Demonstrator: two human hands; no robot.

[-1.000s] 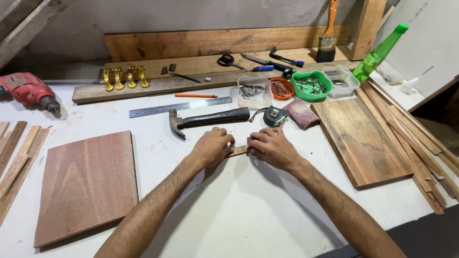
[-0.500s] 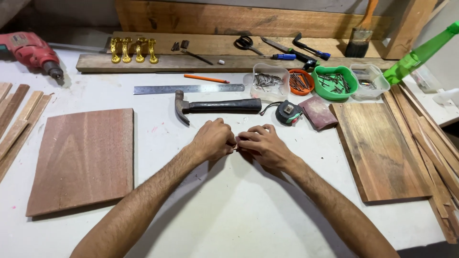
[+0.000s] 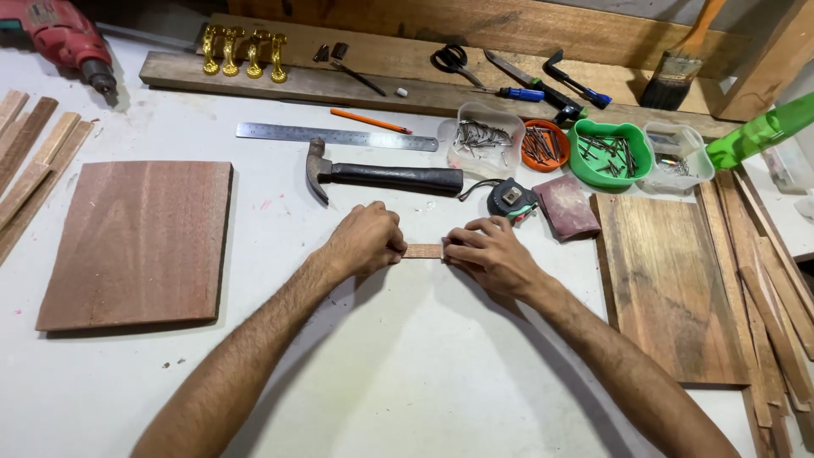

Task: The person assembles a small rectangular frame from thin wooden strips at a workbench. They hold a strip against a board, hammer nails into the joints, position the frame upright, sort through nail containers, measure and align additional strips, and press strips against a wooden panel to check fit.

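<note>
We pinch a short wooden strip flat on the white counter, our left hand closed on one end, our right hand closed on the other. Just beyond lie one claw hammer, one tape measure and one steel ruler. Four small tubs of nails and screws stand behind. One wooden panel lies left, one darker board right.

Two bare, hairy forearms in shot, no sleeves; left hand and right hand without gloves, rings or watch.
</note>
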